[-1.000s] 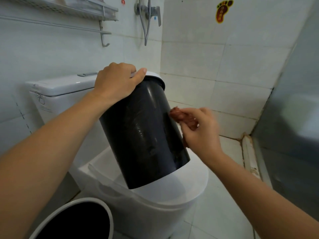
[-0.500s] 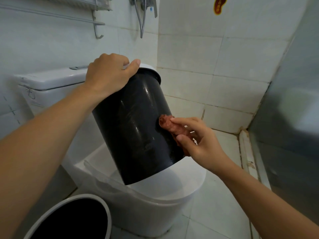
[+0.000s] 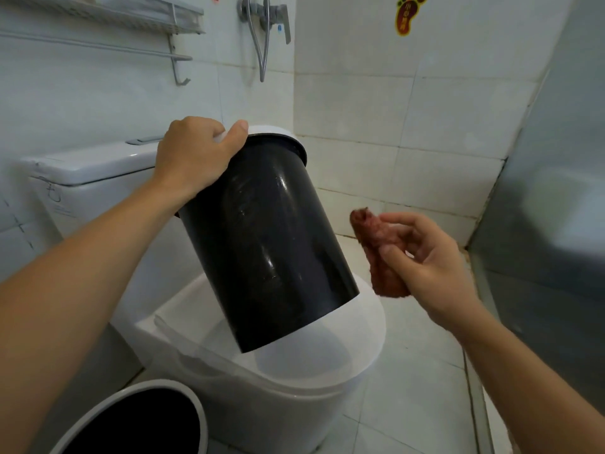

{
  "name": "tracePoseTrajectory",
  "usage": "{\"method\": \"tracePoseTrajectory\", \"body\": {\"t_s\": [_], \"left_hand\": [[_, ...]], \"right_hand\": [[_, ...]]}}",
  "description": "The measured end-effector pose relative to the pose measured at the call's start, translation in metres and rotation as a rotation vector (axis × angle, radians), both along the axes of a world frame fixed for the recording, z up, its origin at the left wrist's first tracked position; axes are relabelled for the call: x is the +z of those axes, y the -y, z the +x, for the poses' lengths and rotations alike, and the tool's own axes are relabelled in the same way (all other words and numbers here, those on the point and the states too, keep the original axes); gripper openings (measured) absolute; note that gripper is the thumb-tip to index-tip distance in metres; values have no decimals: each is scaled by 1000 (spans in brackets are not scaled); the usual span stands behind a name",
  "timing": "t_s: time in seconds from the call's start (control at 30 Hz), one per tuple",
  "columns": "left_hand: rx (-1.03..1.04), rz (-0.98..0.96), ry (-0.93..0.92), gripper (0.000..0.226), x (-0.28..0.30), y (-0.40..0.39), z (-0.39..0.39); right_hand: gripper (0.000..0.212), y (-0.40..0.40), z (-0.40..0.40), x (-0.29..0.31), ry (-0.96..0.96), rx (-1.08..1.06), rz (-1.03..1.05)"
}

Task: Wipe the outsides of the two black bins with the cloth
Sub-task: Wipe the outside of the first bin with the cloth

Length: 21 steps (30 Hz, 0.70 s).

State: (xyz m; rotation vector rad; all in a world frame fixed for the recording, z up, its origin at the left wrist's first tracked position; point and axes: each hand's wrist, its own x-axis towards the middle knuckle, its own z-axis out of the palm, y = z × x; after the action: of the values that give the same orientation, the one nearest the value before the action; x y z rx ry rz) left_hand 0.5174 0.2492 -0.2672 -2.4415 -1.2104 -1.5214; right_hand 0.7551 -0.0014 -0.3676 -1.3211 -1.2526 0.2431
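Overhead, left hand [image 3: 196, 158] grip clamped on tilted black bin [image 3: 268, 244] rim, top leaning back-left, right hand [image 3: 422, 260] pinching cloth [image 3: 376, 253] apart

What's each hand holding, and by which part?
Left hand grips the tilted black bin by its top rim. Right hand pinches the reddish cloth around its middle, clear of the bin.

White tiled walls [image 3: 353, 103], white toilet [image 3: 294, 381], wall rack [image 3: 131, 18], shower fitting [image 3: 265, 14].
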Motion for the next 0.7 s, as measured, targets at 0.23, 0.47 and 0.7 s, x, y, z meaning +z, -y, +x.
{"method": "tracePoseTrajectory", "body": {"t_s": [0.23,0.47,0.7], "left_hand": [[-143,0,108,66,-4,4,8],[-200,-5,42,65,-9,14,20],[-168,-36,35,64,-10,6,18]], "right_hand": [[38,-21,-18,-1,167,-232,149],[33,-43,-45,22,661,-18,264],[29,-24,-49,12,811,107,96]]}}
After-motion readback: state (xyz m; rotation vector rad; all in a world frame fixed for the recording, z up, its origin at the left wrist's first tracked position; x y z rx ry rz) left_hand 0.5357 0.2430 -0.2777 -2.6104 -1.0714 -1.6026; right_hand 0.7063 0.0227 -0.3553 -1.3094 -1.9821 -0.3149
